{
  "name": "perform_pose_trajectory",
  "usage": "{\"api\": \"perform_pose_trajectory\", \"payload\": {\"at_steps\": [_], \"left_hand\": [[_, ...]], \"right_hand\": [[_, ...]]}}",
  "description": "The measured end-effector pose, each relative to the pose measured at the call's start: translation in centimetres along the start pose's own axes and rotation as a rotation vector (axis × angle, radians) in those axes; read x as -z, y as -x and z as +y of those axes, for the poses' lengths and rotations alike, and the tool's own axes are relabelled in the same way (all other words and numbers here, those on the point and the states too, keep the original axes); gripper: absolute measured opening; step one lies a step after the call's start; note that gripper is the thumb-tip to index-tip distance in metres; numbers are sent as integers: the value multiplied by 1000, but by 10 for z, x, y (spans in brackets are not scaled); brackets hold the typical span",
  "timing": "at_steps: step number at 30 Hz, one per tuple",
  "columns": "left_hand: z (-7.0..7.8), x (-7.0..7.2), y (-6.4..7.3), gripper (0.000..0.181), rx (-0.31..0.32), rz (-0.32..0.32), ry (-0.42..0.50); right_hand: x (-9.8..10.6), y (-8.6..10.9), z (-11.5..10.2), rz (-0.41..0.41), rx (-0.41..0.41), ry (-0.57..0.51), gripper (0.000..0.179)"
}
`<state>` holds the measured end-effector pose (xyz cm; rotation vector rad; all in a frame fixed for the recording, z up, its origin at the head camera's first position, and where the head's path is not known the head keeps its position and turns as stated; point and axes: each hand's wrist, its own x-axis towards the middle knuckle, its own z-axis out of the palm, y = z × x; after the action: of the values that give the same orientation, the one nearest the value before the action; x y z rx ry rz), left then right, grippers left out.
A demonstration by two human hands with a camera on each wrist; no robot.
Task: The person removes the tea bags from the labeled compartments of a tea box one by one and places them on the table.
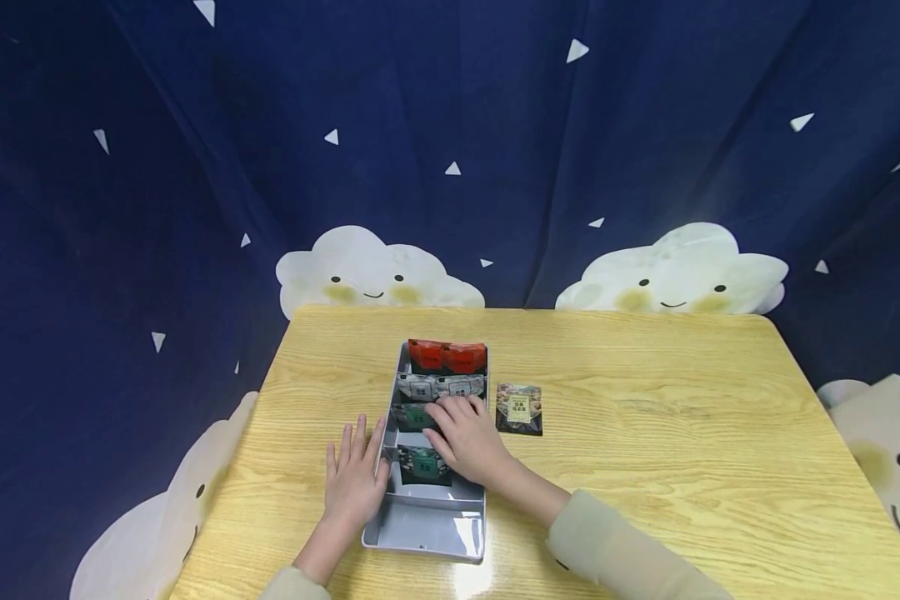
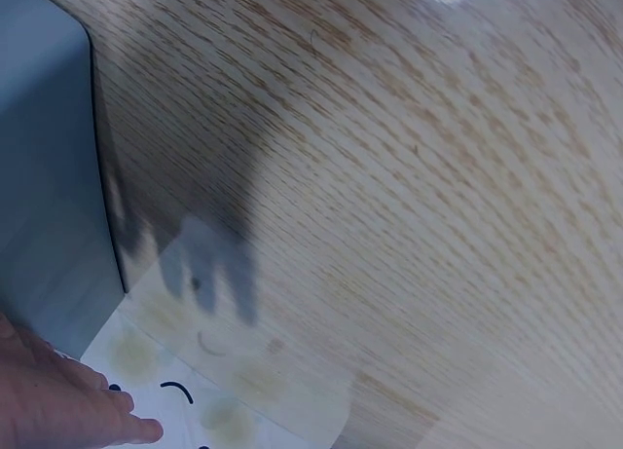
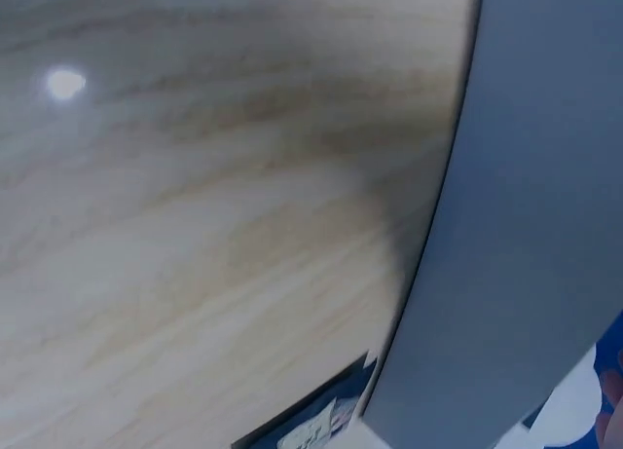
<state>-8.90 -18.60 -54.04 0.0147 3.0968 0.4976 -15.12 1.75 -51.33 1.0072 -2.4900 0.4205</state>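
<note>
A long grey divided box (image 1: 423,533) lies on the table. Two red packets (image 1: 446,357) fill its far compartment, with two grey-white packets (image 1: 420,387) in the one before it. Nearer stand a green-labelled packet (image 1: 412,417) and another green-labelled packet (image 1: 423,462). Over these green rows, my right hand (image 1: 468,437) reaches in from the right with bent fingers; whatever its fingertips touch is hidden. My left hand (image 1: 356,479) lies along the box's left side, fingers spread and straight, thumb at the rim. In the left wrist view, its fingers (image 2: 78,400) appear beside the box wall (image 2: 49,176).
Just right of the box, a dark packet with a pale yellow label (image 1: 519,408) lies flat on the wooden table (image 1: 660,433). The nearest box compartment holds nothing. A dark blue curtain with clouds (image 1: 375,271) hangs behind the table.
</note>
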Motion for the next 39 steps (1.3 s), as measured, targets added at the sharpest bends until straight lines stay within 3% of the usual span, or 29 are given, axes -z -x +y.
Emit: {"api": "perform_pose_trajectory", "payload": {"at_steps": [11, 28, 39], "left_hand": [[1, 1, 0, 57, 12, -21, -5], [1, 0, -1, 57, 20, -17, 12], [1, 0, -1, 57, 19, -15, 16]], "right_hand": [[-18, 7, -16, -141, 72, 64, 38], [-28, 10, -15, -150, 77, 133, 24], [-27, 11, -16, -100, 103, 151, 18]]}}
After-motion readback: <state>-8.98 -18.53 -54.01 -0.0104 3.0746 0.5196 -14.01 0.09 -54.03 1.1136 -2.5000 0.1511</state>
